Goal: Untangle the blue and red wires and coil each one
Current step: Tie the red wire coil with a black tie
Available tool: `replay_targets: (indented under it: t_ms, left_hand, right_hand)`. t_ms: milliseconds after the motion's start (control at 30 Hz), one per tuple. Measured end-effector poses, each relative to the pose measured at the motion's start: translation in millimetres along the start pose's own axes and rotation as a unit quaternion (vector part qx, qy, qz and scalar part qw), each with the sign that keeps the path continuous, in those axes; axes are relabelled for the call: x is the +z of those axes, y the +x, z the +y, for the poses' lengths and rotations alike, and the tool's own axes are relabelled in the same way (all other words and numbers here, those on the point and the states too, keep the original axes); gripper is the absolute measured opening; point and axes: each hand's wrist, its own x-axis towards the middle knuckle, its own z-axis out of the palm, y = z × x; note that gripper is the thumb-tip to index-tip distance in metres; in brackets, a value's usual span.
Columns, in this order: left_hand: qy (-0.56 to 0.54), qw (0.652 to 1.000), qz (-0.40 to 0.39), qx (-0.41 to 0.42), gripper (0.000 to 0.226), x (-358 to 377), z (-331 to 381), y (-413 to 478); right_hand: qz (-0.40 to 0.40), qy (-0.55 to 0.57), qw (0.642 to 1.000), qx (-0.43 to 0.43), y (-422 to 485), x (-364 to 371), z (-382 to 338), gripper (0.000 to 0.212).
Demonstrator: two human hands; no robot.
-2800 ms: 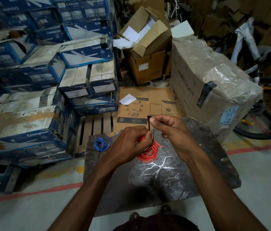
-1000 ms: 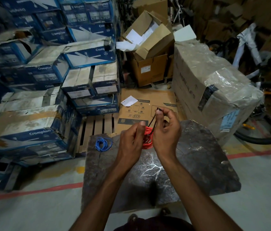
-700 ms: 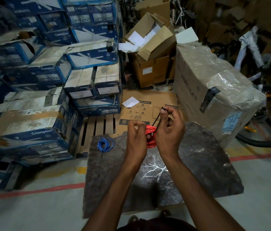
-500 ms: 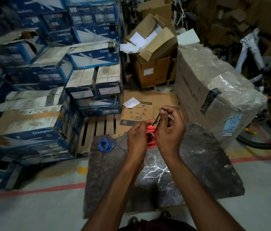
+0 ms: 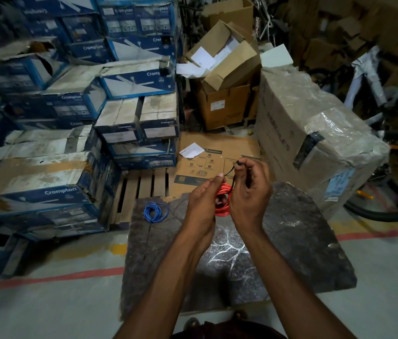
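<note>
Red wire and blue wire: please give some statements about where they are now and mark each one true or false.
1. The blue wire lies coiled on the stone slab. True.
2. The red wire lies flat on the slab, untouched. False: both hands hold it above the slab.
3. The right hand pinches a thin black tie. True.
4. The left hand holds the blue wire. False: it is at the red coil.

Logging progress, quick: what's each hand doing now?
Left hand: holding the red coil.
Right hand: pinching a black tie.
</note>
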Motion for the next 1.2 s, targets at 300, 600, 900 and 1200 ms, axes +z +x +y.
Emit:
replay_targets:
  t_ms: [300,600,900,1200]
  left_hand:
    - [0.096,0.994,-0.037,0.046,0.036,-10,0,6]
    - [0.056,0.994,-0.01,0.097,0.029,0,-2,1]
    - [0.07,0.986,0.074,0.132,0.037,-3,-4,7]
    - [0.112,0.971,0.09,0.189,0.033,-8,-5,8]
  right_hand:
    - [-0.036,0.023,0.999,0.026,4,2,1,0.009]
    - [-0.032,0.106,0.987,0.118,3,5,-5,0.01]
    - [-0.046,0.264,0.91,0.315,10,-17,-19,0.014]
    - [-0.132,0.249,0.89,0.359,21,-54,-36,0.01]
